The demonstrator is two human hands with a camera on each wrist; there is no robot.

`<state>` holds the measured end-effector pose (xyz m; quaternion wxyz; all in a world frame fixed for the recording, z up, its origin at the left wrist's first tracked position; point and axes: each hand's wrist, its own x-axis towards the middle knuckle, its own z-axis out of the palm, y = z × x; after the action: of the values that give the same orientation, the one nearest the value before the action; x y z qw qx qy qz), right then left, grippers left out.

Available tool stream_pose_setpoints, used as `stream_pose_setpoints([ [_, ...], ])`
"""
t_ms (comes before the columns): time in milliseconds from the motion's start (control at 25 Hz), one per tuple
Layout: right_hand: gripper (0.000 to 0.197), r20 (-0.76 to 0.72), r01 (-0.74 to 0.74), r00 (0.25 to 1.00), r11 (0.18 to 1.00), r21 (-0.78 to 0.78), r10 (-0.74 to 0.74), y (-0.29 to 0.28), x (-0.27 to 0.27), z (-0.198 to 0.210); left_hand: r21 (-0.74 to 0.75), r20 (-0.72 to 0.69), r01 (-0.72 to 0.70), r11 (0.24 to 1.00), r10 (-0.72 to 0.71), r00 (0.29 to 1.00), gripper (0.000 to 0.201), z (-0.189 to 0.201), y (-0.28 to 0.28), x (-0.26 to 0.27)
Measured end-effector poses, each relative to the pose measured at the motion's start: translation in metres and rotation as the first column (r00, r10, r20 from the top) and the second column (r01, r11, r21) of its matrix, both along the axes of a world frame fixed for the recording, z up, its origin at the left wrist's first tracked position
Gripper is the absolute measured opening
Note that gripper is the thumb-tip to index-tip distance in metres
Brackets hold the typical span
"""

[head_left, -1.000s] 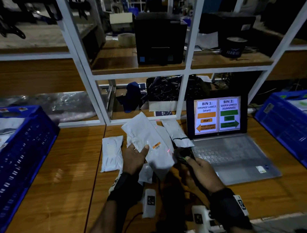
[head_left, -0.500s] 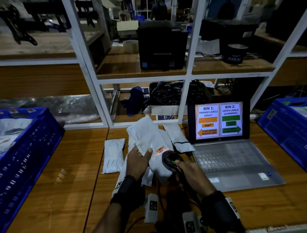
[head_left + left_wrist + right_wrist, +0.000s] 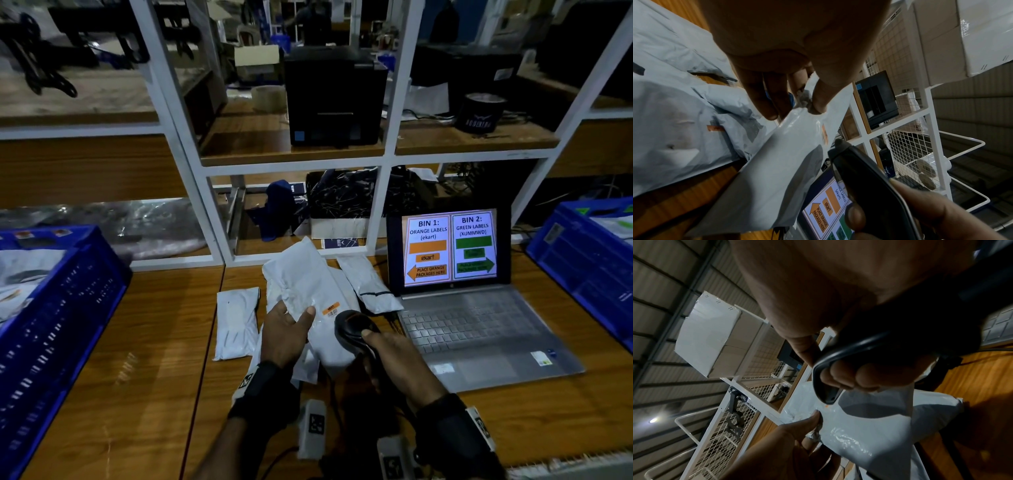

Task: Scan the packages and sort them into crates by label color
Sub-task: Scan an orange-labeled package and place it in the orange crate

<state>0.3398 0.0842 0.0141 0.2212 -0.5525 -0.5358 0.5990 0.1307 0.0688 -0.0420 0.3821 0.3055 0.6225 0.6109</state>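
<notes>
- Closing in on the orange label [image 3: 331, 308], the scanner [image 3: 354, 330] now has its head just beside the sticker, where a second ago it sat lower and further right, near the laptop [image 3: 479, 329]
- No red scan line shows on the package [image 3: 308, 291] at this moment, though one lay across the label half a second back; my reading is that the scan has probably just fired, but nothing visible confirms it registered
- The package has stayed almost where it was, lifted above the worktop [image 3: 137, 342] and tilted with its label face up towards the scanner
- The left hand [image 3: 284, 337] pinches the package near its middle, thumb on top just left of the label and fingers curled under it; the left wrist view shows the film bunched at the thumb tip
- The right hand [image 3: 400, 363] is wrapped round the scanner's handle, thumb lying along the top behind the head, fingers closed underneath in the right wrist view
- With an orange label, and the laptop screen pointing orange packages leftwards, this one should go into the blue crate on the left [image 3: 51, 325], not the blue crate on the right [image 3: 582, 260]
- More white packages [image 3: 236, 322] lie on the worktop, not yet sorted
</notes>
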Motion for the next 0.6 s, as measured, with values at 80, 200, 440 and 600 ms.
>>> stream_pose_setpoints([
  [80,0.039,0.001,0.029,1.0,0.999,0.017,-0.029,0.002,0.004,-0.005,-0.008,-0.019,-0.009,1.0,0.008,1.0,0.028,0.0,-0.001,-0.001],
  [200,0.036,0.049,0.094,0.994,0.991,0.093,-0.099,0.008,0.021,-0.018,0.019,-0.022,-0.021,1.0,0.022,1.0,0.028,0.0,-0.002,0.001],
  [440,0.019,0.34,-0.027,0.94,0.987,0.16,-0.029,0.021,0.064,-0.067,0.043,-0.011,-0.088,0.995,0.088,0.996,0.024,0.003,-0.002,0.018],
  [600,0.033,0.424,-0.115,0.905,0.984,0.136,0.047,0.02,0.078,-0.087,0.061,-0.015,-0.122,0.991,0.123,0.992,0.025,0.006,-0.006,0.034],
])
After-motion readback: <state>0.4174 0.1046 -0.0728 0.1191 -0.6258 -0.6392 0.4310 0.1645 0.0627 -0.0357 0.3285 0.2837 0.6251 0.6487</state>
